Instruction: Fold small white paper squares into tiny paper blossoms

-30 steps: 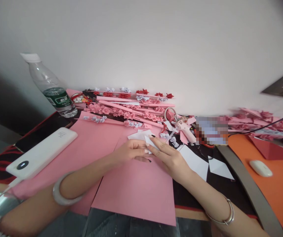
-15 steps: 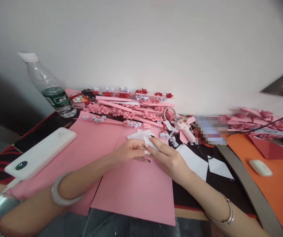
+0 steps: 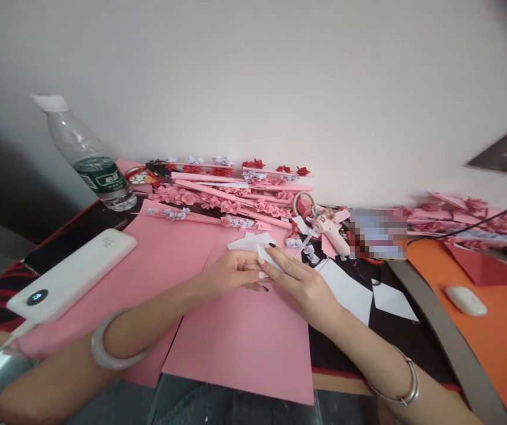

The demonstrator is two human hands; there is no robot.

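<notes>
A small piece of white paper (image 3: 265, 252) is held between my two hands, above a pink sheet (image 3: 244, 336). My left hand (image 3: 231, 268) pinches it from the left, with its fingertips partly hidden. From the right, my right hand (image 3: 304, 286) lays its fingers over the paper and presses it against the left. Just behind them, more white paper (image 3: 242, 242) lies on the pink sheets. A glue gun (image 3: 330, 230) rests beyond my right hand, its nozzle pointing toward my fingers, near small white paper flowers (image 3: 310, 254).
Pink paper stems with flowers (image 3: 222, 203) are piled along the wall. At left stand a water bottle (image 3: 98, 165) and a white power bank (image 3: 74, 274). White sheets (image 3: 348, 292), a tape roll (image 3: 303, 204), a blurred-out phone (image 3: 379, 234) and a white case (image 3: 466, 301) lie rightward.
Both hands stay almost in place around the white paper. The fingers have shifted very slightly.
</notes>
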